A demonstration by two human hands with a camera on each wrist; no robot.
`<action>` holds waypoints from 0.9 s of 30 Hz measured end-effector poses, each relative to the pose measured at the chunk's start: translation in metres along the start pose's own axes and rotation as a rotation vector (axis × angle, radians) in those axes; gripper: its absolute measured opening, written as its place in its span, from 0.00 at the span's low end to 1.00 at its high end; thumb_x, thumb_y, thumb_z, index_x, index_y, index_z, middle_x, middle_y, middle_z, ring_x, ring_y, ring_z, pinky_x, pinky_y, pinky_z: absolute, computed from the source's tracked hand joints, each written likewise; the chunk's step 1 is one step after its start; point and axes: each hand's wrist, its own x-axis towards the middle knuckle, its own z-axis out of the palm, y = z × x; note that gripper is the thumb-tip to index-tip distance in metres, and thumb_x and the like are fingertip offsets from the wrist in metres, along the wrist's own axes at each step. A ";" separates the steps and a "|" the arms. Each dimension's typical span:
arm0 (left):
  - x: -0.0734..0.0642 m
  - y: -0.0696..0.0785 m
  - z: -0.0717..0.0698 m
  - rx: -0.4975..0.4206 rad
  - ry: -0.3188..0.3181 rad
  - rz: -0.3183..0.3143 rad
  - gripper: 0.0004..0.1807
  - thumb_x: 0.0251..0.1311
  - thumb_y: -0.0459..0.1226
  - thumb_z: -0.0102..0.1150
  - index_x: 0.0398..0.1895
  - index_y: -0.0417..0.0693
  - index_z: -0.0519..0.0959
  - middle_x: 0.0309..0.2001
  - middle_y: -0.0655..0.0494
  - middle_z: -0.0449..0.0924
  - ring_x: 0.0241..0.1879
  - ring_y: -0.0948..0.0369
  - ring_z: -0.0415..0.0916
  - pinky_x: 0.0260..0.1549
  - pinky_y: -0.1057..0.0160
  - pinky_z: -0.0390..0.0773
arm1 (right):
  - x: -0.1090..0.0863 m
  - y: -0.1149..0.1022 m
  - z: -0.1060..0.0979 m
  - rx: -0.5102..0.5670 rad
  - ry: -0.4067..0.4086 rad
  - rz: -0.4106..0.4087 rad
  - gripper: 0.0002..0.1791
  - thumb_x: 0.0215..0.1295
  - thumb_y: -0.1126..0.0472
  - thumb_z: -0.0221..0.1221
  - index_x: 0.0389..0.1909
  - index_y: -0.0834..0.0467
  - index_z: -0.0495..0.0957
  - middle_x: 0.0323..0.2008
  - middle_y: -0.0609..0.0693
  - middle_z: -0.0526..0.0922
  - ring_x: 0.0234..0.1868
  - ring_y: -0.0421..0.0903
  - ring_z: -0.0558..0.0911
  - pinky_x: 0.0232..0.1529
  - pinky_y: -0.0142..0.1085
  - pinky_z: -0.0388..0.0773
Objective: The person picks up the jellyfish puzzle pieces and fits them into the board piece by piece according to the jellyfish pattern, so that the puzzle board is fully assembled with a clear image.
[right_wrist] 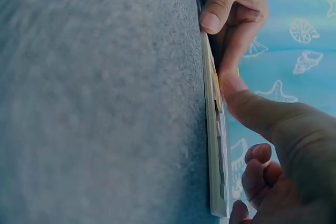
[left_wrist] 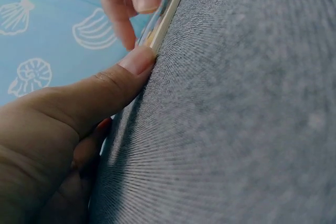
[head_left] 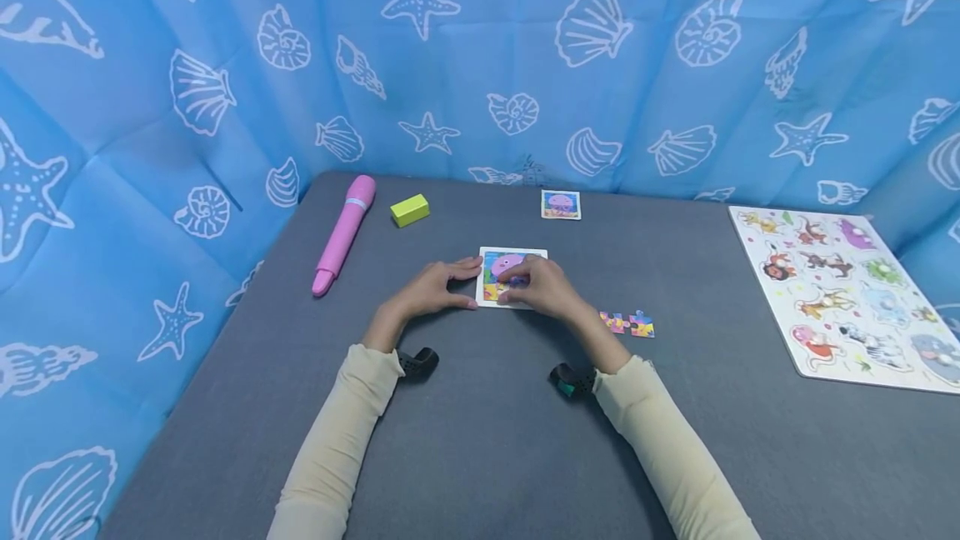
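A small framed jigsaw puzzle (head_left: 513, 251) with a pink sea creature lies flat on the table. My left hand (head_left: 433, 286) spans its left side, thumb at the near corner and fingers at the far one. In the left wrist view, the left thumb (left_wrist: 137, 61) presses the frame's edge. Over the lower middle of the picture, my right hand (head_left: 543, 286) bends its thumb and index finger onto a puzzle piece. The right wrist view shows that piece (right_wrist: 217, 97) slightly raised beneath the right thumb (right_wrist: 247, 103). Fingers partly hide the picture.
Loose joined jigsaw pieces (head_left: 641, 324) lie beside the right wrist. Behind the puzzle is a small picture card (head_left: 561, 205). A yellow-green block (head_left: 409, 211) and a pink wand-shaped object (head_left: 344, 236) lie at left. At right stands out a large animal board (head_left: 847, 298). A blue curtain (head_left: 465, 65) borders the table.
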 end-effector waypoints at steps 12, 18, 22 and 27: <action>0.001 0.000 0.000 -0.024 -0.002 -0.004 0.35 0.50 0.44 0.66 0.63 0.46 0.66 0.68 0.56 0.58 0.69 0.58 0.52 0.66 0.56 0.57 | 0.005 -0.002 0.004 -0.079 -0.016 -0.006 0.14 0.51 0.56 0.67 0.41 0.52 0.84 0.33 0.52 0.80 0.35 0.47 0.76 0.31 0.39 0.64; 0.001 0.003 -0.002 -0.012 -0.006 0.005 0.35 0.51 0.44 0.65 0.63 0.45 0.66 0.68 0.56 0.58 0.69 0.59 0.52 0.66 0.56 0.57 | 0.009 -0.006 0.000 -0.057 -0.047 0.070 0.14 0.51 0.54 0.67 0.40 0.50 0.84 0.35 0.50 0.83 0.36 0.45 0.77 0.39 0.45 0.64; 0.001 0.004 -0.002 -0.004 -0.012 0.001 0.35 0.51 0.44 0.65 0.63 0.45 0.66 0.68 0.55 0.58 0.70 0.58 0.52 0.67 0.55 0.56 | 0.007 -0.004 -0.003 -0.010 -0.060 0.057 0.15 0.52 0.56 0.66 0.42 0.53 0.83 0.32 0.52 0.82 0.30 0.43 0.72 0.35 0.39 0.63; -0.001 0.006 -0.002 0.008 -0.020 -0.002 0.35 0.52 0.45 0.65 0.63 0.44 0.65 0.69 0.54 0.57 0.70 0.56 0.51 0.67 0.53 0.56 | -0.002 0.007 -0.014 0.110 -0.033 0.045 0.16 0.54 0.63 0.64 0.45 0.59 0.81 0.25 0.53 0.73 0.24 0.43 0.62 0.27 0.32 0.58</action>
